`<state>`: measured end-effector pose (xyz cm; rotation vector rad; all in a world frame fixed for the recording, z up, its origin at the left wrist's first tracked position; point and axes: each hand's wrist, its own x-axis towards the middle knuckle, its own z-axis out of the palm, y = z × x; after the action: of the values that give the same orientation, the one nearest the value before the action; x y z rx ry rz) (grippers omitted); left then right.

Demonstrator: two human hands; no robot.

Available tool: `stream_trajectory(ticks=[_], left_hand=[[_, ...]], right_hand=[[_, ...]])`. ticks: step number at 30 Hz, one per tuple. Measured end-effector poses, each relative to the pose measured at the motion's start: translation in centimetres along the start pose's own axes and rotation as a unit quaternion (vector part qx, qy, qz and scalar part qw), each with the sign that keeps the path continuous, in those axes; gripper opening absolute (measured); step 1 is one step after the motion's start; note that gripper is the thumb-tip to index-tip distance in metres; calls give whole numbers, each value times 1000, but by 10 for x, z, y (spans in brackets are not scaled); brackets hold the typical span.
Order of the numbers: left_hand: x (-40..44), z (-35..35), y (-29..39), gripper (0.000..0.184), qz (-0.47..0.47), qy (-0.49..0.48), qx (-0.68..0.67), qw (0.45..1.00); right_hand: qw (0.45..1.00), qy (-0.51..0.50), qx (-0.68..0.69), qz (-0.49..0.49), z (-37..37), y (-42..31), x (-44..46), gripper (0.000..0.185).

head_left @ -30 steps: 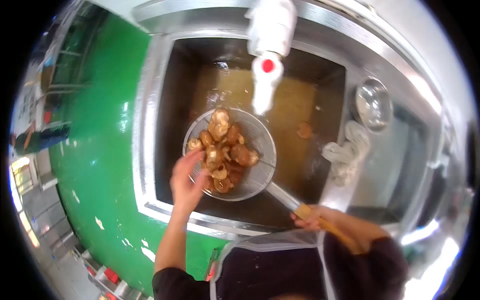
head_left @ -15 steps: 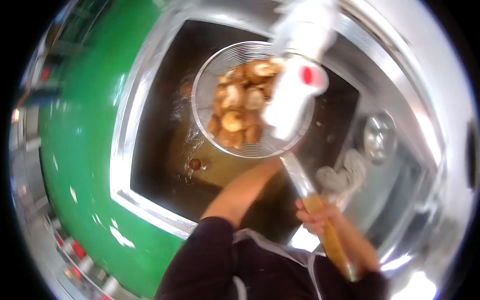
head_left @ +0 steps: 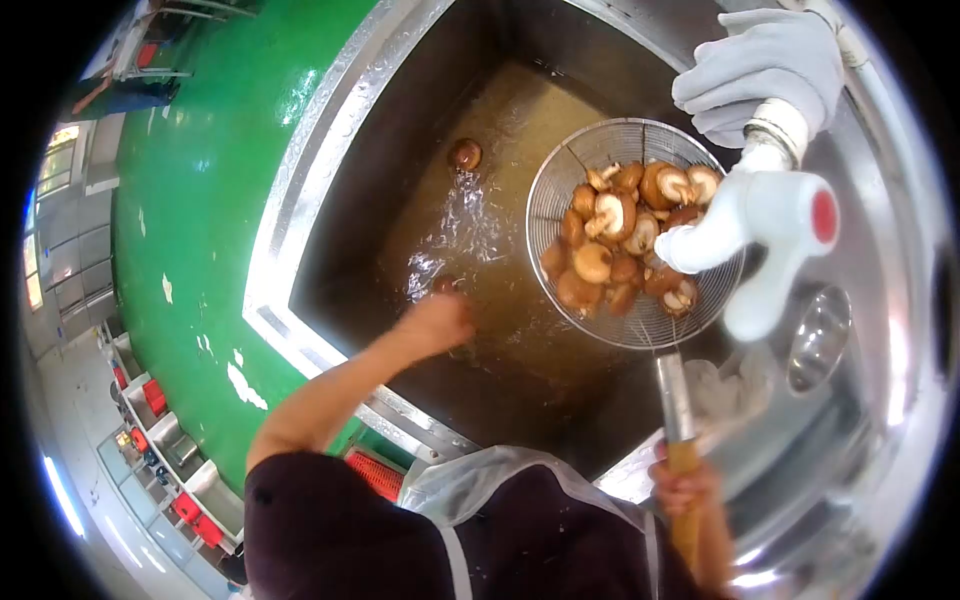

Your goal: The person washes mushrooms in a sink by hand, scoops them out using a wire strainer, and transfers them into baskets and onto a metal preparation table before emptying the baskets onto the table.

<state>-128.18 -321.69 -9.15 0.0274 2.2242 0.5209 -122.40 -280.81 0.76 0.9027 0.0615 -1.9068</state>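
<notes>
My right hand (head_left: 685,488) is wrapped round the wooden handle of a round wire strainer (head_left: 542,215). The strainer holds several brown mushrooms (head_left: 612,215) and hangs over the water of a steel sink (head_left: 350,150), partly under a white tap (head_left: 775,215). My left hand (head_left: 438,322) is over the water at the sink's near left, beside a mushroom (head_left: 446,285); its fingers are curled, and what they hold, if anything, is hidden. Another mushroom (head_left: 464,154) floats farther back, near splashing water.
Pale gloves (head_left: 765,70) lie over the pipe behind the tap. A steel bowl (head_left: 820,338) and a pale cloth (head_left: 728,390) are on the right. Green floor (head_left: 200,220) lies left of the sink, with a red basket (head_left: 375,474) near my body.
The strainer with the mushrooms has moved right, under the tap. My left hand has left the strainer's side and is over the water on the left. The view has shifted and turned.
</notes>
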Motion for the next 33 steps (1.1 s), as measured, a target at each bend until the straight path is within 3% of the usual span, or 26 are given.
stream_trajectory(ticks=[1, 2, 3, 5, 7, 8, 11, 13, 15, 17, 19, 22, 23, 25, 27, 28, 31, 33], left_hand=[[-22, -21, -8, 34, -5, 125, -160, 979], [-40, -37, -4, 27, -38, 194, -328, 924], [-48, -47, 3, 25, 0, 260, -369, 893], [-56, -50, 47, 27, 91, 249, -500, 824], [-59, -51, 72, 28, 251, 207, -300, 897], [-61, -49, 80, 32, 275, 181, -326, 886], [-11, -29, 5, 39, 74, 373, -148, 913], [8, -31, -22, 50, -87, 330, 125, 931], [47, -7, -55, 45, -124, 160, 22, 979], [71, 20, -63, 45, -110, 121, 59, 985], [114, 48, -84, 36, -119, 58, -43, 990], [128, 39, -66, 22, -22, 171, -32, 985], [136, 28, -62, 22, 34, 260, -136, 955], [150, -29, -44, 26, 56, 381, -121, 915], [138, -107, -12, 45, -18, 417, 39, 908], [148, -126, -14, 54, -54, 387, 45, 919], [226, -89, -81, 54, -31, 233, 124, 964], [223, -61, -96, 50, -50, 112, 24, 992]], right_hand=[[1000, 6, -1, 3, -2, 6, -4, 44], [1000, 12, -3, 7, -7, 12, -7, 44], [1000, 21, -7, 6, -10, 16, -13, 43], [997, 49, -53, -14, -8, 29, -17, 41], [999, 31, -38, -6, -14, 41, -17, 41], [999, 24, -44, -14, -18, 46, -18, 42], [999, 7, -46, -28, -31, 68, -24, 42], [997, -1, -63, -42, -33, 69, -29, 43], [997, 14, -60, -50, -21, 68, -33, 43], [995, 8, -71, -66, -14, 70, -35, 43], [996, 11, -43, -82, -9, 70, -37, 43], [993, 19, -25, -114, -13, 74, -31, 45], [993, 20, -24, -116, -11, 70, -30, 44], [992, 23, -23, -120, -9, 62, -30, 44], [993, 25, 7, -118, -8, 56, -27, 43], [993, 29, 12, -117, -3, 54, -25, 43], [993, 33, 14, -113, 0, 53, -20, 42], [993, 25, -1, -111, 2, 53, -17, 42]])
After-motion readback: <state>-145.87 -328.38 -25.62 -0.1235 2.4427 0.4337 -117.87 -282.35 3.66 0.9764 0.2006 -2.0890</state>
